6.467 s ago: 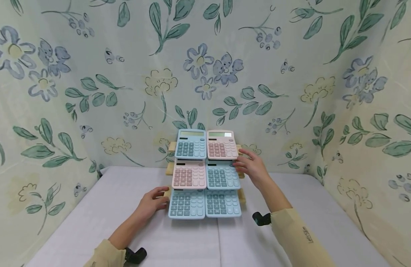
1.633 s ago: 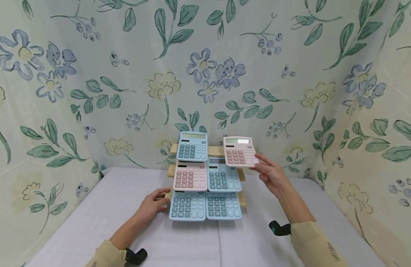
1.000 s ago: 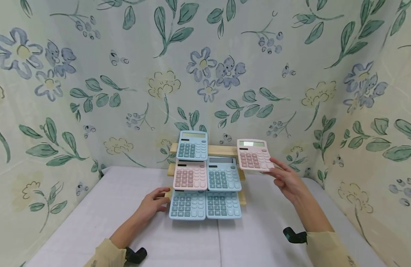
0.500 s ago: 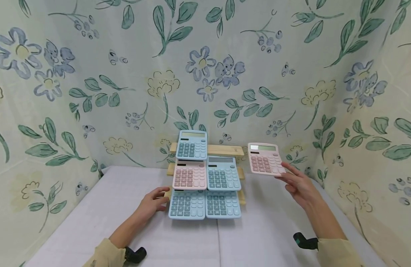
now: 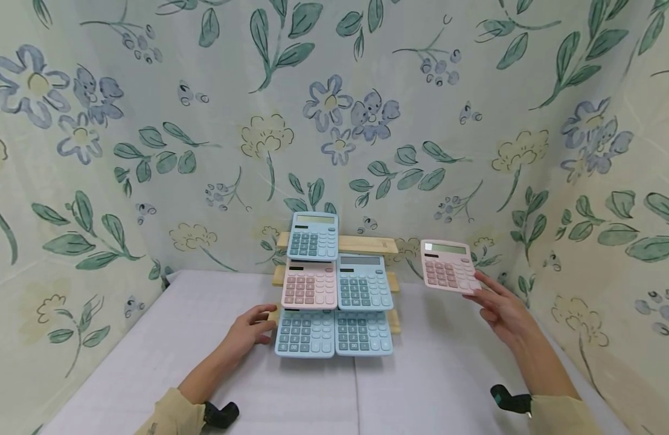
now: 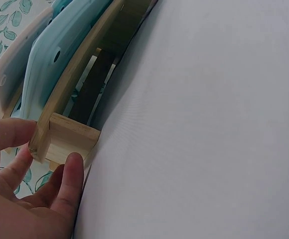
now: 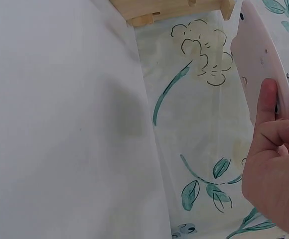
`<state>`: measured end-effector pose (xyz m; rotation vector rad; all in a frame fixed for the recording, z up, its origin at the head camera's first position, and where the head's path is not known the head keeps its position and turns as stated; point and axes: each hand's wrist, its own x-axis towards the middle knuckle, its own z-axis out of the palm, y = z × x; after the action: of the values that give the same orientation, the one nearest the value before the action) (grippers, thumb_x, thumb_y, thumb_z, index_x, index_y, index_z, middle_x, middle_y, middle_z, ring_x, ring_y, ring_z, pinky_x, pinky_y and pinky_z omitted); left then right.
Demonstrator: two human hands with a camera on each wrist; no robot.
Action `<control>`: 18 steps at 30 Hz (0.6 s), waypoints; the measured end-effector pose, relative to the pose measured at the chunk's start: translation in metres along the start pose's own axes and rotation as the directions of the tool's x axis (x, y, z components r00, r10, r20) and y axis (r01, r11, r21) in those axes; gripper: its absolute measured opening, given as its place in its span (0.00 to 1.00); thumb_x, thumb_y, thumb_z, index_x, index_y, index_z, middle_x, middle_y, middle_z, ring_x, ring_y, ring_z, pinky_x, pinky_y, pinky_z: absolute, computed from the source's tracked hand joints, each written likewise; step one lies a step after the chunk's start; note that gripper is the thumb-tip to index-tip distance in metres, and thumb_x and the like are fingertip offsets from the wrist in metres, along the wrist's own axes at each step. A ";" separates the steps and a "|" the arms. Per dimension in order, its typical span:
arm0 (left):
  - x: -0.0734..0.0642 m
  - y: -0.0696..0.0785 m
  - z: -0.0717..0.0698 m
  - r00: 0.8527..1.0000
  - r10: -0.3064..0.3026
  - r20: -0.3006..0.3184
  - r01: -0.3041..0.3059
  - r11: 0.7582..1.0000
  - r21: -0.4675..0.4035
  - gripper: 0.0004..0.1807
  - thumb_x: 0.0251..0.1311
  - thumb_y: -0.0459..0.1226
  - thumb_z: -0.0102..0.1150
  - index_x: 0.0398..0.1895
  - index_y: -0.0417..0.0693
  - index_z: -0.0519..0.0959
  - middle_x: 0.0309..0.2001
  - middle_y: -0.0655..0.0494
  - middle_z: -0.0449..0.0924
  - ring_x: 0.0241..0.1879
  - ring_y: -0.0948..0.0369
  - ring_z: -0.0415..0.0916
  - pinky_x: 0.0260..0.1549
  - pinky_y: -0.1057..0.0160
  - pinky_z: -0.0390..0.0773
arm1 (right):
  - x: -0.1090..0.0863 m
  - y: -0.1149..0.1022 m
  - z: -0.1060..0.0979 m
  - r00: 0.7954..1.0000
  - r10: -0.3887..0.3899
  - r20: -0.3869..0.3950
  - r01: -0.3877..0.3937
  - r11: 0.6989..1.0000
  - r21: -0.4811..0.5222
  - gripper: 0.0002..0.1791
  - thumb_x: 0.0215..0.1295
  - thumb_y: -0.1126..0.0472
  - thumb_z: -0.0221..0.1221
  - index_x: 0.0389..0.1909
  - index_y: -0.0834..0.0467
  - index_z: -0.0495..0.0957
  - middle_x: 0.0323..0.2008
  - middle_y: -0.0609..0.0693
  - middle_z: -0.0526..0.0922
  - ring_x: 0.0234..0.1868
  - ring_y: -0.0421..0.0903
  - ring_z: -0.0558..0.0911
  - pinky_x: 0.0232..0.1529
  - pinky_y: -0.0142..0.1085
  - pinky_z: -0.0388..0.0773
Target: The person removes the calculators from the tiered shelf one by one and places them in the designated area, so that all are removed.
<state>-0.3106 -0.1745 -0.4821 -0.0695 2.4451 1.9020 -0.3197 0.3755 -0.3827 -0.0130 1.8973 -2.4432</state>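
My right hand (image 5: pixel 505 314) holds a pink calculator (image 5: pixel 450 266) by its lower right corner, in the air to the right of the wooden rack (image 5: pixel 367 244). In the right wrist view a finger presses the calculator's back (image 7: pixel 259 59). My left hand (image 5: pixel 244 332) holds the left end of the rack's lowest tier, its fingers around the slat end (image 6: pixel 42 137) in the left wrist view. On the rack stand a blue calculator (image 5: pixel 314 235) at top left, a pink calculator (image 5: pixel 310 285) and a blue calculator (image 5: pixel 364 283) in the middle, and two blue calculators (image 5: pixel 305 334) below.
The rack stands on a white-covered table (image 5: pixel 421 374) near the back. Behind it hangs a floral cloth (image 5: pixel 204 151), which also runs along both sides. The top right of the rack shows a bare slat.
My right hand has taken the pink calculator off the rack's top right place and carried it rightward and slightly down. My left hand has stayed at the rack's left end.
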 end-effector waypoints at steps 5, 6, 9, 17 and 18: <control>0.000 0.000 0.000 1.000 -0.002 0.003 0.002 1.000 -0.003 0.24 0.68 0.40 0.59 0.67 0.50 0.74 0.64 0.42 0.73 0.48 0.54 0.78 0.43 0.58 0.84 | 0.001 0.006 -0.015 1.000 -0.002 0.007 0.002 1.000 -0.007 0.37 0.73 0.63 0.58 0.79 0.50 0.55 0.49 0.37 0.87 0.42 0.37 0.84 0.21 0.27 0.62; 0.000 0.000 0.000 1.000 -0.002 0.002 0.002 1.000 -0.004 0.24 0.68 0.40 0.59 0.67 0.50 0.74 0.64 0.42 0.73 0.48 0.54 0.78 0.42 0.58 0.84 | 0.001 0.007 -0.018 1.000 0.000 0.010 0.000 1.000 -0.007 0.38 0.73 0.63 0.58 0.79 0.51 0.54 0.49 0.37 0.86 0.42 0.37 0.83 0.21 0.27 0.61; 0.001 0.000 0.000 1.000 -0.006 0.001 0.006 1.000 -0.006 0.24 0.67 0.40 0.59 0.66 0.50 0.74 0.64 0.42 0.73 0.48 0.54 0.78 0.42 0.58 0.84 | 0.003 0.011 -0.026 1.000 0.010 0.013 -0.009 1.000 -0.027 0.39 0.73 0.63 0.57 0.80 0.52 0.51 0.49 0.37 0.86 0.43 0.38 0.83 0.21 0.27 0.62; 0.002 0.000 0.000 1.000 -0.005 -0.002 0.005 1.000 -0.009 0.25 0.67 0.40 0.60 0.66 0.50 0.74 0.65 0.41 0.72 0.49 0.54 0.78 0.42 0.59 0.84 | 0.007 0.022 -0.046 1.000 0.020 0.010 -0.020 0.999 -0.034 0.37 0.73 0.63 0.57 0.79 0.50 0.54 0.50 0.37 0.86 0.43 0.39 0.84 0.22 0.28 0.63; 0.001 0.000 0.000 1.000 -0.006 -0.001 0.006 1.000 -0.010 0.25 0.67 0.40 0.60 0.67 0.50 0.74 0.65 0.42 0.72 0.49 0.54 0.78 0.42 0.58 0.84 | 0.007 0.023 -0.049 1.000 0.018 0.012 -0.017 0.999 -0.040 0.37 0.73 0.63 0.57 0.79 0.50 0.55 0.50 0.37 0.86 0.43 0.39 0.84 0.22 0.28 0.64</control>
<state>-0.3120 -0.1744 -0.4821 -0.0784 2.4329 1.9125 -0.3275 0.4166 -0.4173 -0.0129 1.9324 -2.3882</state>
